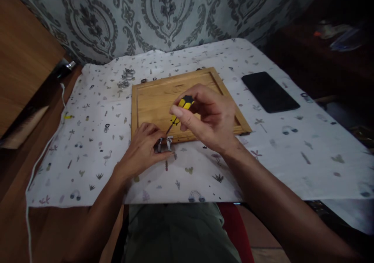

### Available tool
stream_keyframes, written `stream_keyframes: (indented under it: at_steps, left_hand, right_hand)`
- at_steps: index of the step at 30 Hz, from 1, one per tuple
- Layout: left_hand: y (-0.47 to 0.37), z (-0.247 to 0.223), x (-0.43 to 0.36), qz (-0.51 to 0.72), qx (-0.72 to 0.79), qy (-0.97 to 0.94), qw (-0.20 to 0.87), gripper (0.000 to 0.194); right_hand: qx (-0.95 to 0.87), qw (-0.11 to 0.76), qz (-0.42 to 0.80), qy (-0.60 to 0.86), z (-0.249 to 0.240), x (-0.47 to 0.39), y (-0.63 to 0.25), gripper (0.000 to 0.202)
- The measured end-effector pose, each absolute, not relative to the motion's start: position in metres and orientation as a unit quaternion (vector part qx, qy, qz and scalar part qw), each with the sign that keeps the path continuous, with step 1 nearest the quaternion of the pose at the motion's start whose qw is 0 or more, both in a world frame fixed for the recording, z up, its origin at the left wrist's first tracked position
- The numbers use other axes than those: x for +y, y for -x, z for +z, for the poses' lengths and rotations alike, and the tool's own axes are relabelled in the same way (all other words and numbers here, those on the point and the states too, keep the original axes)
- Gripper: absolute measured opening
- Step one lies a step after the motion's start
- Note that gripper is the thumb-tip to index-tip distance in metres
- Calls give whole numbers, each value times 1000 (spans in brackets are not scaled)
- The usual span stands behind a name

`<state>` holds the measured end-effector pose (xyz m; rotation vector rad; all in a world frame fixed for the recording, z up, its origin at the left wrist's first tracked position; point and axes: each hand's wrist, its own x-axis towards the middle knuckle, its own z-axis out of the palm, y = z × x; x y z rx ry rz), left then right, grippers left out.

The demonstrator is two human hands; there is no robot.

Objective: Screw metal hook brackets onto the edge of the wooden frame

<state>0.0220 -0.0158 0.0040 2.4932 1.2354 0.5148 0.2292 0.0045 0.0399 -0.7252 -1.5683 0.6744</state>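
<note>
Right hand (214, 115): your grip is pinching the yellow-and-black screwdriver (179, 111) between thumb and fingers, and its shaft is slanting down toward the left hand. Left hand (146, 144): your grip is closing thumb and fingers around a small metal fitting (169, 143), which is sitting at the near edge of the wooden panel (157, 99). The screwdriver's tip is pointing at the fitting (whether it is touching, you are not letting me tell from this angle). The panel is lying flat on the cloth-covered counter (96, 154), its raised border showing along the right side. More metal pieces (127, 78) are lying in a loose group beyond the panel's far left corner. A flat black slab (270, 91) is resting to the panel's right, well apart from both hands. A patterned curtain (168, 6) is hanging behind the counter.
</note>
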Motion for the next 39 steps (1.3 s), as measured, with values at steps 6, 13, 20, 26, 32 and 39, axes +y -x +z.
stream_keyframes:
  at_steps: [6,13,20,26,32,39]
  left_hand:
    - [-21,2,-15,188,426,-873,146,42]
    - [-22,3,-15,188,432,-868,157,39]
    - [-22,3,-15,178,429,-871,160,41]
    - [-24,5,-16,163,438,-870,157,41]
    - [-24,4,-16,171,433,-872,151,42]
    - [-25,4,-16,167,440,-868,156,43]
  right_hand:
    - [-664,607,300,319,39,6,-229,33]
    - [-669,591,290,345,39,-1,-229,28]
    - [-660,599,286,352,31,-4,-230,21]
    - [-657,591,293,366,28,-3,-231,26]
    - [-655,590,297,367,27,-2,-231,29]
    - [-668,584,290,359,25,-2,-229,25]
